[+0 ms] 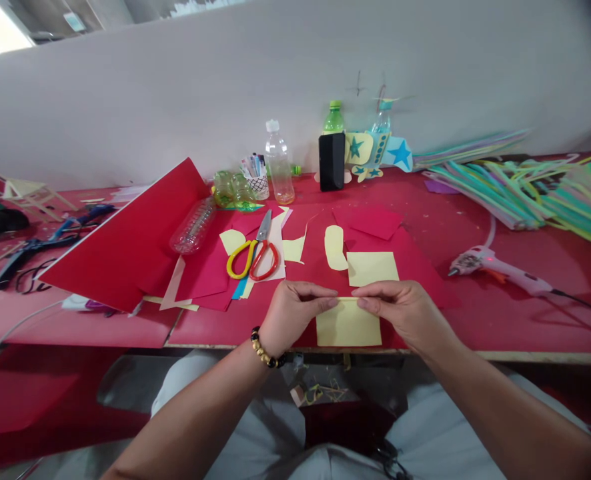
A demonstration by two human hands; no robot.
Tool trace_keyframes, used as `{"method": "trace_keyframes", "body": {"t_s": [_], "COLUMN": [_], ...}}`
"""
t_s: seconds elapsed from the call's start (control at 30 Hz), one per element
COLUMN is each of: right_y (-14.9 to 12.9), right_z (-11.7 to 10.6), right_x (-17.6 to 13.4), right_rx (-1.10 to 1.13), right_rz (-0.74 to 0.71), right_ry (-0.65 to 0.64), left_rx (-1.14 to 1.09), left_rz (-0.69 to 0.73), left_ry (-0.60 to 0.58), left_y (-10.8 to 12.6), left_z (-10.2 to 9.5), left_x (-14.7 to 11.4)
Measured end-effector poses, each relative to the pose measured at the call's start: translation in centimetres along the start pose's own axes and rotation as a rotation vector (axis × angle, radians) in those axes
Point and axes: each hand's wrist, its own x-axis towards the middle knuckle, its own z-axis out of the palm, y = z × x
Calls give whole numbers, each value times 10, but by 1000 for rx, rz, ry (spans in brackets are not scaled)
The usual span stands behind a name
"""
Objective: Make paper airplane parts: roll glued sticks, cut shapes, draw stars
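Observation:
At the table's front edge, a rectangular piece of pale yellow paper (348,325) is held up by its top edge. My left hand (297,313) pinches its upper left part between thumb and fingers, and my right hand (400,310) pinches the upper right. The top edge looks narrowly folded or rolled between the thumbs. Just beyond lies a second yellow rectangle (373,268), beside a rounded yellow cutout (334,248). Scissors (258,250) with one yellow and one red handle rest on paper scraps to the left, blades pointing away.
A pink hot glue gun (500,269) with a cord lies right, before bundled pipe cleaners (515,193). A phone (331,162) stands against bottles near a paper-decorated bottle (379,147). Left are a clear bottle (279,163), a pen cup (257,183) and a leaning red board (135,240).

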Motion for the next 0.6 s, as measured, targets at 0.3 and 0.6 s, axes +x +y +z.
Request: {"method": "trace_keyframes", "body": {"t_s": [0.3, 0.6], "right_y": [6, 9], "right_z": [0, -2], "right_x": [4, 5], "right_rx": [-15, -35], "right_rz": [16, 0], "right_ry": [-23, -53], "left_rx": [66, 302], "left_rz": [-1, 14], "left_ry": [2, -169], "left_y": [1, 7], "left_z": [-1, -7], "left_x": [1, 2]}}
